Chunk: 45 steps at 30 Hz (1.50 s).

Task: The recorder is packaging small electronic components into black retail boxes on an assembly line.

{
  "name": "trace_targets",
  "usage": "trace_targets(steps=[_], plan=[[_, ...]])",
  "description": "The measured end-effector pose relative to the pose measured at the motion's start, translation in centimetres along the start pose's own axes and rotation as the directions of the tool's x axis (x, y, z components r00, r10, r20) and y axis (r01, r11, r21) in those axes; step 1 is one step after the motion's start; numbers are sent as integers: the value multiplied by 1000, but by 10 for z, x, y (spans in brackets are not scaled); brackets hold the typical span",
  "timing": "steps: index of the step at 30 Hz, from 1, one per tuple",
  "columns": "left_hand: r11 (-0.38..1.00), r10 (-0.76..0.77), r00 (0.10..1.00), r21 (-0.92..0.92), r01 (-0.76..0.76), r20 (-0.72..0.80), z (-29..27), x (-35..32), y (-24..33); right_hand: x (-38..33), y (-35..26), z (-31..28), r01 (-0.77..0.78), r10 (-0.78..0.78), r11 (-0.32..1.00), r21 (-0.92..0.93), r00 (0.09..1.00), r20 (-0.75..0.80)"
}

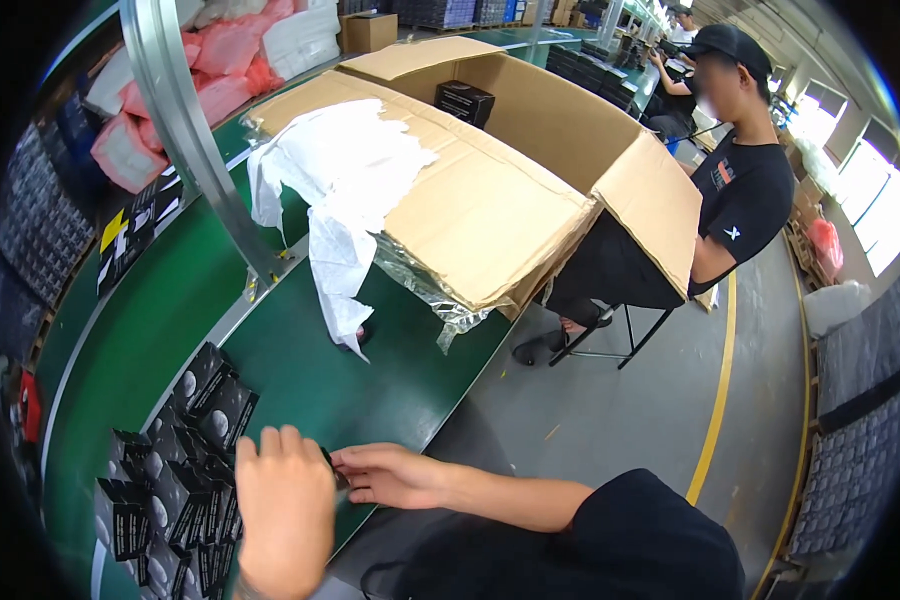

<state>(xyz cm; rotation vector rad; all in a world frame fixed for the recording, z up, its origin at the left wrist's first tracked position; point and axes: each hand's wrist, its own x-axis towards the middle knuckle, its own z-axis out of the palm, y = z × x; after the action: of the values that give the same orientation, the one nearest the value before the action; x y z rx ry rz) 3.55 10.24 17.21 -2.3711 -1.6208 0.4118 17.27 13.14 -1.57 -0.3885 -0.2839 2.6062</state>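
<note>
Close together over the near part of the green table, both my hands meet at a small dark thing. Only a sliver of it shows, so its kind is hidden. My left hand is curled, its back toward me and its fingertips out of sight. From the right, my right hand closes on the dark thing with thumb and fingers. Just left of my left hand, several small black boxes with a pale round print lie piled, some with flaps raised.
Ahead stands a large open carton holding a black box, torn white sheeting draped over its flap. A metal post rises left of it. A co-worker sits beyond the carton, beside a stool.
</note>
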Motion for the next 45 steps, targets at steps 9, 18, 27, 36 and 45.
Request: trace_targets(steps=[9, 18, 27, 36, 45], plan=[[985, 55, 998, -163, -55, -2, -24, -2, -7, -12, -19, 7, -32, 44, 989, -144, 996, 81], [968, -73, 991, -246, 43, -115, -4, -7, -19, -20, -17, 16, 113, -102, 901, -419, 994, 49], [983, -32, 996, -184, 16, -85, -19, -5, -5, -10, -19, 15, 81, -98, 947, -311, 994, -39], [995, 82, 990, -44, -88, -114, -31, 20, 4, -22, -37, -2, 136, -145, 969, -204, 989, -29], [967, 54, 983, -238, -96, -178, -34, 11, -8, -32, -60, -15, 211, -203, 977, -36, 965, 164]])
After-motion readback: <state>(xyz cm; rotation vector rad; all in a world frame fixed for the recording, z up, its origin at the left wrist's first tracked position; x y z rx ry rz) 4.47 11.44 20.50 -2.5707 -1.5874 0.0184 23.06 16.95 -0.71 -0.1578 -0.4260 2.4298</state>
